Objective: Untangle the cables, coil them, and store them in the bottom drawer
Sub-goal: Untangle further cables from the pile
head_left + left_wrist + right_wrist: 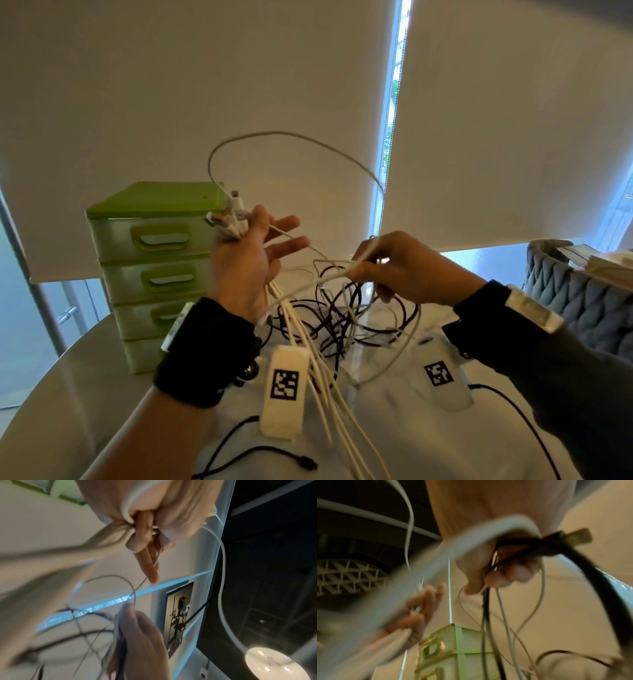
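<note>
My left hand (260, 240) is raised in front of the green drawer unit (150, 267). It grips a bunch of white cables (301, 342) by their plug ends (229, 219), with two fingers stretched out. In the left wrist view the left hand (147, 534) has curled fingers clamping the white strands (109, 539). To its right, my right hand (394, 270) pinches one white cable (335, 274). In the right wrist view the right hand (501, 574) also holds black cable (522, 547). A tangle of black and white cables (342, 308) hangs between both hands down to the table. The bottom drawer (140, 356) is closed.
The drawer unit stands at the back left of a pale round table (85, 377). A loose black cable (260, 452) lies near the front edge. A grey woven basket (575, 301) sits at the right. One white loop (291, 135) arches above the hands.
</note>
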The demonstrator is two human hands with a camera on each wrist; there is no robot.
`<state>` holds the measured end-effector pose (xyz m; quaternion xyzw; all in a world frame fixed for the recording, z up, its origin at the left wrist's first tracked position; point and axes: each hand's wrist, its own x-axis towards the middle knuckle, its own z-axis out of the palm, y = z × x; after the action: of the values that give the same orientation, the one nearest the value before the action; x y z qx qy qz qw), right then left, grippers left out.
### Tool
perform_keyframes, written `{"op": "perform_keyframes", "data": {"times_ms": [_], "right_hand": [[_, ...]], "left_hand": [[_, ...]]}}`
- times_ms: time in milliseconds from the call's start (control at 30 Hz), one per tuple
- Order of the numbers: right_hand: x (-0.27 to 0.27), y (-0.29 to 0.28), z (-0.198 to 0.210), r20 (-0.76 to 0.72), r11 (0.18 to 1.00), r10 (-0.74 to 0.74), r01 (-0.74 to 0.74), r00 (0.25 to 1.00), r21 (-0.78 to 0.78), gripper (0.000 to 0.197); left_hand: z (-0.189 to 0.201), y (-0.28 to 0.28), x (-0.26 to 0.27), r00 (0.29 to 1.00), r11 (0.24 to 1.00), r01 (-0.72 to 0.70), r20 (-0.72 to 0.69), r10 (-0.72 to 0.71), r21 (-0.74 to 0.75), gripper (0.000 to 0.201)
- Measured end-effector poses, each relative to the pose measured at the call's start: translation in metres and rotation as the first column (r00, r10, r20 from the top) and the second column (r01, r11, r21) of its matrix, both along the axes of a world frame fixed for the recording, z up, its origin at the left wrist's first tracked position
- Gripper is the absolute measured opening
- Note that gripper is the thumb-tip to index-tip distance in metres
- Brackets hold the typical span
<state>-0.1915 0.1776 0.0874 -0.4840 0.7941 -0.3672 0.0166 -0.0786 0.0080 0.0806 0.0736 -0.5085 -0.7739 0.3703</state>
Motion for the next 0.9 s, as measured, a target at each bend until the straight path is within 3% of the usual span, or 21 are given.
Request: {"op": "perform_keyframes", "data": {"times_ms": [167, 267, 367, 500, 600, 767, 900], "right_hand": [[0.003, 0.011, 0.01, 0.147, 0.986, 0.136, -0.148, 0.98, 0.074, 0.005], [0.001, 0.013, 0.008, 0.145, 0.993, 0.11, -0.116, 0.983, 0.031, 0.005], [0.004, 0.009, 0.006, 0.131, 0.996, 0.084, -0.078, 0.988, -0.048, 0.009], [0.009, 0.003, 0.003, 0.088, 0.993, 0.051, -0.041, 0.995, -0.112, 0.006], [0.008, 0.005, 0.002, 0.161, 0.991, 0.068, -0.047, 0.985, -0.128, 0.007], [0.013, 0.008, 0.001, 0.207, 0.983, 0.182, -0.18, 0.961, -0.028, 0.013], [0.016, 0.01, 0.0, 0.212, 0.98, 0.196, -0.182, 0.957, -0.084, 0.008]], "left_hand": [[-0.011, -0.009, -0.007, 1.0, 0.999, 0.001, 0.017, -0.002, 0.041, 0.027], [-0.011, -0.008, -0.008, 0.998, 1.0, 0.018, 0.067, -0.018, -0.007, 0.02], [-0.015, 0.003, -0.01, 0.982, 0.988, 0.152, 0.12, -0.147, -0.032, 0.009], [-0.022, 0.018, -0.012, 0.962, 0.968, 0.223, 0.188, -0.2, -0.111, 0.013], [-0.02, 0.012, -0.012, 0.975, 0.983, 0.172, 0.152, -0.16, -0.069, 0.011], [-0.018, 0.005, -0.014, 0.995, 0.995, -0.001, 0.101, 0.011, -0.098, 0.015], [-0.016, 0.001, -0.014, 0.995, 1.0, -0.008, 0.095, 0.01, -0.016, 0.019]]}}
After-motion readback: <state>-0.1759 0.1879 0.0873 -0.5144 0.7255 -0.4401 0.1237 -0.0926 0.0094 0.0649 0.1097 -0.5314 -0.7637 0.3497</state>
